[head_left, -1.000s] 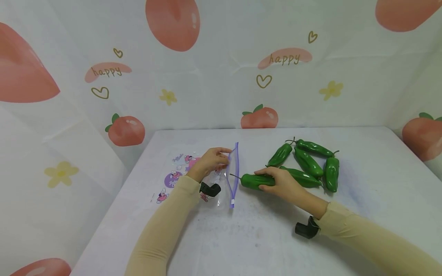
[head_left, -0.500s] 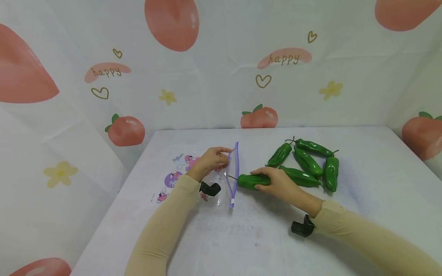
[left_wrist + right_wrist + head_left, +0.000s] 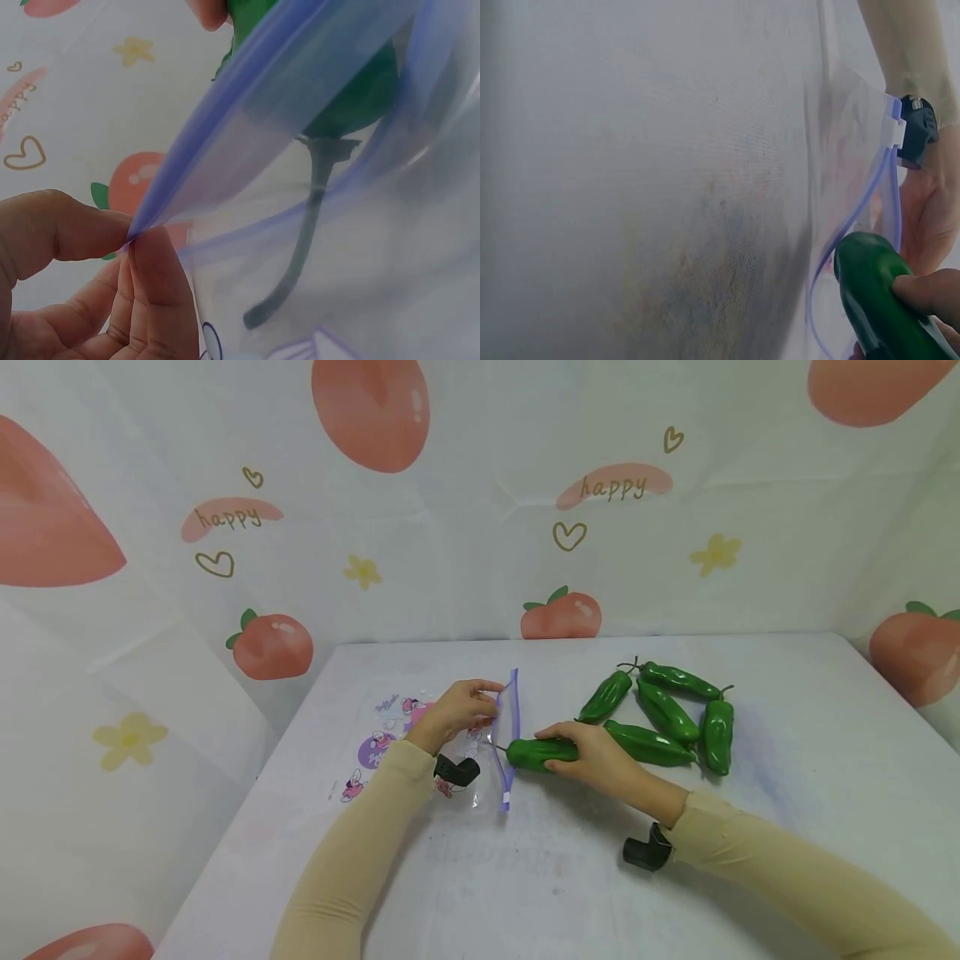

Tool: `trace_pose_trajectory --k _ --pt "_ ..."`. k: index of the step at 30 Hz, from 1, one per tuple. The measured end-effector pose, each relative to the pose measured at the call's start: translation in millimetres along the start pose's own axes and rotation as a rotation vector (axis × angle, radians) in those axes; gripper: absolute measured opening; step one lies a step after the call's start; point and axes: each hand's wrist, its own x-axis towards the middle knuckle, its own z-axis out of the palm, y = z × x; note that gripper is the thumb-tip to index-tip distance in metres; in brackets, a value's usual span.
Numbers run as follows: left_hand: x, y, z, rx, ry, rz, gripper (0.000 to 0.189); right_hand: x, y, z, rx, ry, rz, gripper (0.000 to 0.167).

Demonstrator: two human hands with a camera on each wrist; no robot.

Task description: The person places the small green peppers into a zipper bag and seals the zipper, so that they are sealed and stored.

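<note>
My left hand (image 3: 459, 714) pinches the rim of a clear zip bag (image 3: 199, 142) between thumb and fingers. The bag has purple edging, a white slider (image 3: 898, 133) and printed cartoon figures. Its mouth stands open towards the right. My right hand (image 3: 600, 760) grips a green pepper (image 3: 534, 755), thumb on one side and fingers on the other. The pepper lies sideways, stem leftward. In the left wrist view its dark stem (image 3: 306, 232) shows through the plastic, inside the mouth. The pepper's tip end is hidden by my right hand.
Several more green peppers (image 3: 667, 714) lie grouped on the white table (image 3: 480, 893), right of and beyond my right hand. One pepper (image 3: 649, 744) lies close to its knuckles. A patterned cloth (image 3: 450, 552) hangs behind the table.
My right hand has moved left with the pepper, bringing its stem end from beside the bag into the mouth. The left hand and bag have stayed about the same.
</note>
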Motion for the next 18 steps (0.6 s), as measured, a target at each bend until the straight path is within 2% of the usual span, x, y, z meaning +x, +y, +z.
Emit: trace_pose_trajectory --k 8,14,18 --pt "0.5 -1.3 -0.4 -0.008 0.001 -0.005 0.049 2.9 -2.2 3.4 -0.001 -0.014 0.017 0.040" --pt "0.1 -0.9 -0.7 -0.021 0.000 -0.007 0.049 5.3 -2.5 5.4 0.015 -0.020 -0.025 0.039" --pt "-0.2 -0.8 -0.9 -0.032 -0.004 -0.012 0.050 6.5 -2.9 5.9 0.027 -0.029 -0.018 0.036"
